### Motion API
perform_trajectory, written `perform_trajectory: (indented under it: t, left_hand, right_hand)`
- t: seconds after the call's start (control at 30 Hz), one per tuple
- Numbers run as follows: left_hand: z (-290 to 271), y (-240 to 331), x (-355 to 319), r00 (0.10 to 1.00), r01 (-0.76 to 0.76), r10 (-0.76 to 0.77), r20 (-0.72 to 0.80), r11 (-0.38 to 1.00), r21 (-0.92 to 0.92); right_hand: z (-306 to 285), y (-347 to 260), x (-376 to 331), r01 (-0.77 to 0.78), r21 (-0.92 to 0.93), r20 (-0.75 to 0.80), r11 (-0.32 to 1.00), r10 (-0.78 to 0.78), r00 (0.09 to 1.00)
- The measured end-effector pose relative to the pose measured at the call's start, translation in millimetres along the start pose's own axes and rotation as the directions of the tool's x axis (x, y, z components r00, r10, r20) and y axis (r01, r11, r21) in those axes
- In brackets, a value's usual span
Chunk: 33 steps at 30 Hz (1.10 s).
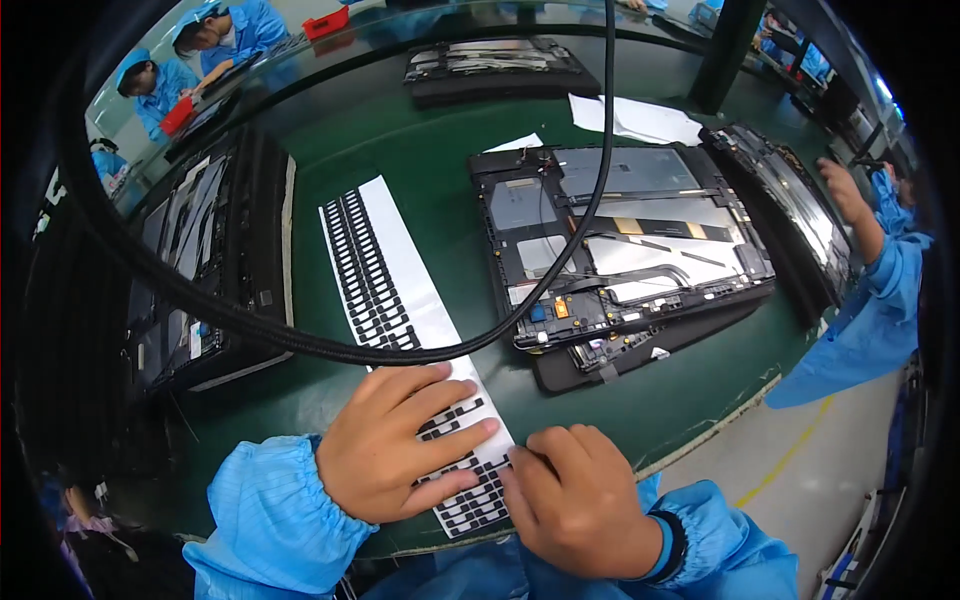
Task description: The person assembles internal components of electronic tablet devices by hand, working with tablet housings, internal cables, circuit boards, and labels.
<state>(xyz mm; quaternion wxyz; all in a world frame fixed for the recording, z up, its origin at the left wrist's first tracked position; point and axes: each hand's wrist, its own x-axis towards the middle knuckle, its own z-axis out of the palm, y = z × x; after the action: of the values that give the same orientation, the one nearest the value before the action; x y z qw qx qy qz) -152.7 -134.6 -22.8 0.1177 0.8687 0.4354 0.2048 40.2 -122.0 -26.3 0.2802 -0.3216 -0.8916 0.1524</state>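
Observation:
A long white sheet (415, 275) with rows of small black stickers lies on the green table in front of me. My left hand (405, 440) rests flat across it, fingers stretched over the stickers toward the right edge. At that edge my right hand (575, 490) is closed, thumb and curled fingers pressed together by the sheet; whatever the fingertips hold is hidden or too small to name. Beyond my right hand sits an opened laptop chassis (620, 240) with silver panels, black cables and an orange piece, stacked on another dark part.
A thick black cable (300, 343) loops across the view above the sheet. Stacked device parts on black foam (265, 240) stand at left, with another stack (500, 65) at the back. White papers (635, 118) lie behind the chassis. At right, a co-worker's arm (870, 270) reaches beside another chassis (785, 205).

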Motion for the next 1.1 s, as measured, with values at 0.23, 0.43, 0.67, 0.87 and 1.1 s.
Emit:
perform_trajectory:
  t: [0.23,0.43,0.67,0.87,1.1]
  left_hand:
    - [-2.3,2.0,0.4,0.999,-0.034,0.033,0.011,0.996,0.084]
    - [1.3,5.4,7.2,0.998,-0.024,0.019,0.052,0.995,0.096]
    - [-9.4,47.3,101.8,0.96,-0.279,0.281,-0.015,0.957,0.073]
    - [33.0,28.5,162.4,0.912,-0.41,0.408,0.052,0.891,0.195]
    - [29.9,34.5,166.2,0.934,-0.357,0.342,0.108,0.914,0.194]
  right_hand:
    - [12.5,8.0,10.1,0.073,0.138,0.024,0.988,-0.077,0.997]
    - [-43.6,37.0,-0.7,0.074,0.376,-0.113,0.924,-0.034,0.993]
    - [-127.1,147.1,-4.9,-0.2,0.413,-0.25,0.889,0.322,0.913]
    - [-113.4,165.9,6.2,-0.251,0.437,-0.097,0.864,0.322,0.942]
    - [-114.0,165.6,8.8,-0.269,0.396,-0.097,0.878,0.332,0.938]
